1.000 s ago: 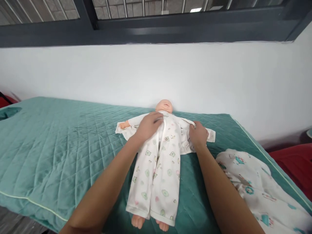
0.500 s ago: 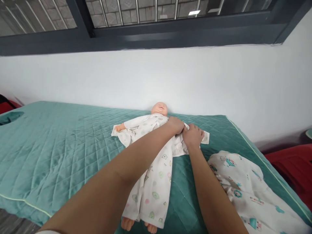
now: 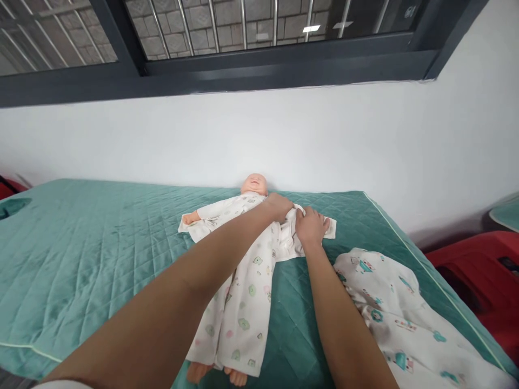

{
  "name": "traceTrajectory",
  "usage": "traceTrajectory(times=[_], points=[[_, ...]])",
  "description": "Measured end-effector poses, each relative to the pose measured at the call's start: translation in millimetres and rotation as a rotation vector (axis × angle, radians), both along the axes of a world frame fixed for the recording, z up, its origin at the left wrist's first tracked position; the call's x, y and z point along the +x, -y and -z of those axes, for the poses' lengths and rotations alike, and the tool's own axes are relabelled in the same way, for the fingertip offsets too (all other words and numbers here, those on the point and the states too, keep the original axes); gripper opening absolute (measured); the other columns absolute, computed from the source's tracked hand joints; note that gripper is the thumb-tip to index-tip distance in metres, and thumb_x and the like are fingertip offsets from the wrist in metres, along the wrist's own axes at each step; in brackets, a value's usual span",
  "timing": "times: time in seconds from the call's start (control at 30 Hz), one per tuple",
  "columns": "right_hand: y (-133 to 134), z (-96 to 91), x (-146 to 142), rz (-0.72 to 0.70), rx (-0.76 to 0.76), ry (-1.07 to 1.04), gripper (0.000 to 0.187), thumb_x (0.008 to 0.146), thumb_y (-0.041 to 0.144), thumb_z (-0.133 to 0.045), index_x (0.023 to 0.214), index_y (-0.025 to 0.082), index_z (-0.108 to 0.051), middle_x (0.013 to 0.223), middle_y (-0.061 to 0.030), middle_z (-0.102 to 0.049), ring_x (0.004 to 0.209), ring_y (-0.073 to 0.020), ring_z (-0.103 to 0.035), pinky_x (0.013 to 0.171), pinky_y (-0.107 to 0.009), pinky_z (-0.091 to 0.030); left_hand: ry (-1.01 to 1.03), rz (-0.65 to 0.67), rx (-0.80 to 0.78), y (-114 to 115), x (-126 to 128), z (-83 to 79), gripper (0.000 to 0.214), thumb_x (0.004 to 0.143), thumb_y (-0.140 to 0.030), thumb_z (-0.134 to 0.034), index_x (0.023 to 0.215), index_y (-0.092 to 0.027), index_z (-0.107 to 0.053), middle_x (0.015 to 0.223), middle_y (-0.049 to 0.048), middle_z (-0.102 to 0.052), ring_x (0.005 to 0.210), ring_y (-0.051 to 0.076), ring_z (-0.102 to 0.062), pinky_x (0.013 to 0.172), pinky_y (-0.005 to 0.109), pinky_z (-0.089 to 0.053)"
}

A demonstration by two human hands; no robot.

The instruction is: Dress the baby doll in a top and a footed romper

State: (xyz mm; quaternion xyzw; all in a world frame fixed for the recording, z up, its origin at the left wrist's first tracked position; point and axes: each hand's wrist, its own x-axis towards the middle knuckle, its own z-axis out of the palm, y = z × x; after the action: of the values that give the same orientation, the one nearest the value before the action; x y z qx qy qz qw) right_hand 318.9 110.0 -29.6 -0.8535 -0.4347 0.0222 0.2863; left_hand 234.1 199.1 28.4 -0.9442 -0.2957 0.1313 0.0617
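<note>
A baby doll (image 3: 254,184) lies face up on a green quilted bed cover, its head toward the wall. It wears a white printed shirt (image 3: 239,204) and matching printed trousers (image 3: 247,319). My left hand (image 3: 279,207) rests at the doll's shoulder on the right of the view, fingers curled over the shirt. Just beside it, my right hand (image 3: 312,226) is closed round the other part of that sleeve (image 3: 330,228), whose cuff end sticks out past my fingers. Bunched white fabric shows between the hands. My fingertips and the doll's arm there are largely hidden.
A crumpled white printed cloth (image 3: 389,308) lies on the quilted cover (image 3: 101,259) by my right forearm. Behind the bed are a white wall (image 3: 162,140) and a dark window frame (image 3: 243,70). A red plastic object (image 3: 482,281) stands beyond the right edge.
The view has shifted, so the doll and bed sit further left. My hands have parted slightly, with more white fabric showing between them.
</note>
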Motion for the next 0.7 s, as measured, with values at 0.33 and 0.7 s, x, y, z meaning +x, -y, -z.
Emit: traceTrajectory(times=[0.33,0.7], points=[[-0.1,-0.7,16.3,0.016,0.012,-0.181,0.037,0.101,0.036,-0.041,0.121,0.017,-0.066,0.119,-0.0175,-0.071,0.113,-0.031,-0.065,0.092,-0.04,-0.044,-0.038,-0.064,0.047,-10.8,-28.6,-29.2,0.042,0.078,-0.019,-0.066,0.12,-0.017,-0.067,0.112,0.0154,-0.073,0.097,0.032,-0.07,0.083,0.04,-0.054],[-9.9,13.6,35.1,0.043,0.329,-0.477,0.027,0.083,0.031,-0.064,0.106,0.019,-0.072,0.103,-0.0131,-0.076,0.102,-0.0317,-0.069,0.093,-0.045,-0.05,-0.023,-0.157,0.066,-12.4,-67.2,-48.9,0.043,0.082,-0.017,-0.058,0.125,-0.018,-0.061,0.113,0.016,-0.071,0.095,0.03,-0.069,0.079,0.039,-0.053]])
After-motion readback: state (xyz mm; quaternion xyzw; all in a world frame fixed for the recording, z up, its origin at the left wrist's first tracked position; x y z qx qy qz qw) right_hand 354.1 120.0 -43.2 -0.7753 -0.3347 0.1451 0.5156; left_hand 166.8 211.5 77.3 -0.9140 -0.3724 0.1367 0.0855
